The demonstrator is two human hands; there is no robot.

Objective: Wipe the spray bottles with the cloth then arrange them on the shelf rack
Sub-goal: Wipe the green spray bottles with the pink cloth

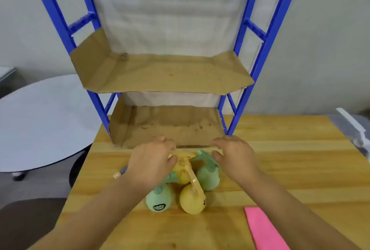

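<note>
- Head view: left hand (153, 161) fingers curled around a yellow spray bottle (183, 166) top.
- Right hand (233, 154) loosely spread, touching the green spray bottle (208, 175).
- Pink cloth (264, 229) lies on the counter (290, 169).

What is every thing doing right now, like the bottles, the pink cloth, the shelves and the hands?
Spray bottles: clustered upright on the table.
Pink cloth: flat, untouched.
Shelf rack: no bottles on it.
Left hand: reaching over the bottles.
Right hand: open, holding nothing.

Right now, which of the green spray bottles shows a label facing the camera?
The front left green spray bottle, nearest the camera beside the front yellow bottle. A dark label shows on it; the right green bottle shows none.
</note>
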